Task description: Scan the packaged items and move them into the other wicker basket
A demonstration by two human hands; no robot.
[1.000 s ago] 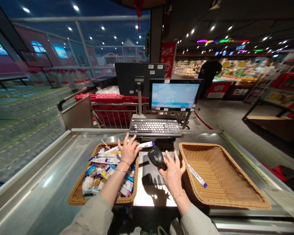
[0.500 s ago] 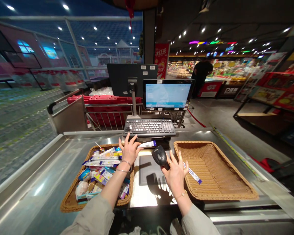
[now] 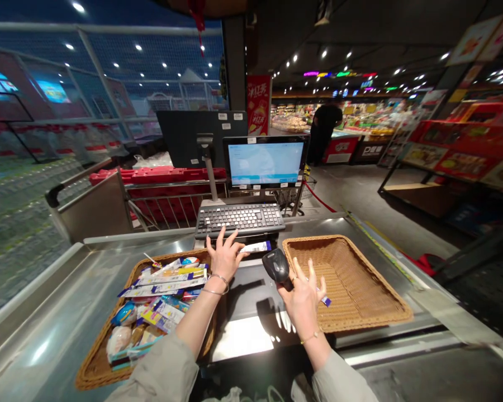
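Note:
My left hand [image 3: 225,258] pinches a slim white and purple stick packet [image 3: 257,247] between thumb and fingertips, just in front of the keyboard. In my right hand [image 3: 302,301] is a black barcode scanner [image 3: 276,265], its head pointing toward the packet's side. Some right fingers are spread over the left edge of a wicker basket [image 3: 373,279]. The purple end of another stick packet [image 3: 327,302] shows there, mostly hidden behind that hand. Under my left forearm stands a second wicker basket [image 3: 88,377], filled with similar packets, a lollipop [image 3: 151,260] and other small wrapped goods.
A keyboard [image 3: 241,218] and a lit monitor [image 3: 265,162] stand at the back of the metal counter [image 3: 42,329]. Behind them are a metal cart [image 3: 167,204] and red plastic pieces. A person in dark clothes [image 3: 324,128] stands far off by the shop displays.
The view has turned right, so the counter and baskets sit further left. Both hands have shifted right over the counter, still holding packet and scanner. More of the basket packet is covered.

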